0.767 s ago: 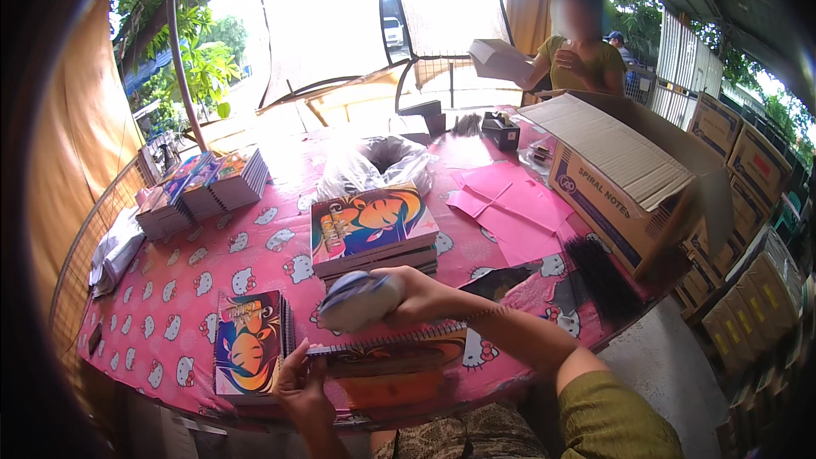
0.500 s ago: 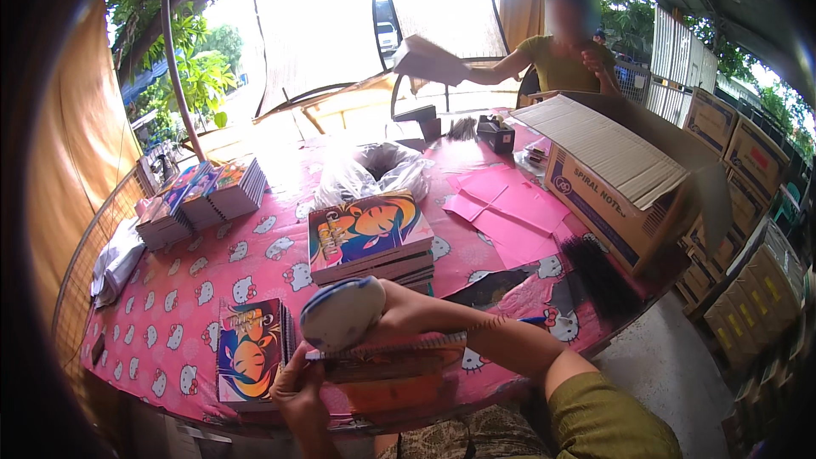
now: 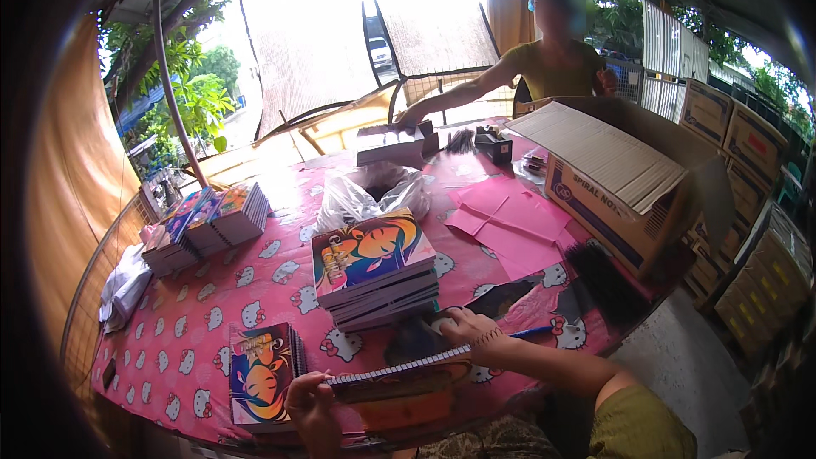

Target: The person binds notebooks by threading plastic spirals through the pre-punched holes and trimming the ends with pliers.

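Observation:
My left hand [image 3: 314, 408] is closed at the left end of a spiral notebook [image 3: 408, 391], which is tilted with its bound edge up at the table's near edge. A coil [image 3: 399, 367] runs along that edge and on toward my right wrist, where a thin blue rod-like piece [image 3: 531, 332] shows. My right hand [image 3: 467, 325] is bent over the tabletop beyond the notebook, fingers curled; what lies under them is hidden. Ahead is a stack of notebooks [image 3: 374, 259] with colourful girl-drawing covers. Another stack of the same kind [image 3: 262, 378] lies left of my left hand.
A pink patterned tablecloth [image 3: 191, 323] covers the table. Further off are a plastic bag [image 3: 374, 191], pink sheets [image 3: 510, 221], an open carton [image 3: 603, 195], black bristle-like strands [image 3: 603, 280] and more notebook stacks [image 3: 208, 221]. Across the table, a person [image 3: 552, 59] reaches to a stack [image 3: 391, 144].
My right hand has moved right and away from my left, and the round white-and-blue object it held is out of sight. The person opposite has lowered a pale stack onto the table.

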`<state>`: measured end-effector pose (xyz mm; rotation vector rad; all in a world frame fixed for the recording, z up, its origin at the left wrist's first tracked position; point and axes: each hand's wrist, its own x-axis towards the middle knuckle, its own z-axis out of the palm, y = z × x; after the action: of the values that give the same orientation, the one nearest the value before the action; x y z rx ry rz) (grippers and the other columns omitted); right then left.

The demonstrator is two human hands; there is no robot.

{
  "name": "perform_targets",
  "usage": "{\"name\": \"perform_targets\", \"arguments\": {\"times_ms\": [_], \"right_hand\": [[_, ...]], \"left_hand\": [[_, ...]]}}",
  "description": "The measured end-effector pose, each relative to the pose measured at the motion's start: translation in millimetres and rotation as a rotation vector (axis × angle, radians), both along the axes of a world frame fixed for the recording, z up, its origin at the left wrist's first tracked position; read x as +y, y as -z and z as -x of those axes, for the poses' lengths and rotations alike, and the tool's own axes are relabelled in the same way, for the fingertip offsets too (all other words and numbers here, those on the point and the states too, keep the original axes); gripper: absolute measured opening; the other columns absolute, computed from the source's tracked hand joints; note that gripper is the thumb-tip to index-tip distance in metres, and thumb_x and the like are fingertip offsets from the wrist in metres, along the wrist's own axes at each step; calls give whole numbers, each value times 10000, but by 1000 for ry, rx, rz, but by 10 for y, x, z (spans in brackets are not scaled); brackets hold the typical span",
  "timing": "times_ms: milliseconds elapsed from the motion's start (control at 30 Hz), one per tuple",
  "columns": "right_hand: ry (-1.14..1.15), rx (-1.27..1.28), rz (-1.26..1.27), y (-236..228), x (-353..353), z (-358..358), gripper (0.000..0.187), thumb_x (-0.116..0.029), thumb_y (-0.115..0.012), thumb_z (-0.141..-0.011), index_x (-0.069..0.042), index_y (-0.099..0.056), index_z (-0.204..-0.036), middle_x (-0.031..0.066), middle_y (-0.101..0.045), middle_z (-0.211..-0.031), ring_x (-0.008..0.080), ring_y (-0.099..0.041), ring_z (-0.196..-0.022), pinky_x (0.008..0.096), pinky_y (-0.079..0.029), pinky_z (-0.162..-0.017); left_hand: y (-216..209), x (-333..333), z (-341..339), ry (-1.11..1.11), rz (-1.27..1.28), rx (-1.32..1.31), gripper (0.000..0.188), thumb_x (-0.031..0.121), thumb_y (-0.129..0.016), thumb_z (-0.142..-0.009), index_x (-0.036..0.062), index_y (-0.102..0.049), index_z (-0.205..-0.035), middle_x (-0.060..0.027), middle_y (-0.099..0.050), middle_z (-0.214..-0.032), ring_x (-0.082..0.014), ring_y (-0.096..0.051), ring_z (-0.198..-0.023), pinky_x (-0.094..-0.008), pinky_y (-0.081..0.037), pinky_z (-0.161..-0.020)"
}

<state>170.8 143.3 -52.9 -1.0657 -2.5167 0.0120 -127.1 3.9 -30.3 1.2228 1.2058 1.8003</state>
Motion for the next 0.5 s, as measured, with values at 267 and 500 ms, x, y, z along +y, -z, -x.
{"name": "perform_targets", "arguments": {"times_ms": [267, 500], "right_hand": [[-144, 959, 687, -552, -511, -567, 301, -54, -667, -876, -17, -548, -1149, 111, -528, -1213, 184, -567, -1054, 300, -508, -841], [-65, 982, 521, -817, -847, -350, 177, -48, -715, -843, 17, -634, -987, 62, -640, -894, 89, -617, -781, 232, -514, -689]], "left_hand": [[-161, 61, -314, 74, -185, -262, 176, 135, -639, -901, 12, -569, -1005, -75, -582, -962, -163, -591, -858, -365, -453, -941], [-66, 137, -209, 234, -191, -249, 312, 332, -624, -923, 36, -535, -958, -65, -549, -886, -171, -578, -849, -441, -386, -1028]]}}
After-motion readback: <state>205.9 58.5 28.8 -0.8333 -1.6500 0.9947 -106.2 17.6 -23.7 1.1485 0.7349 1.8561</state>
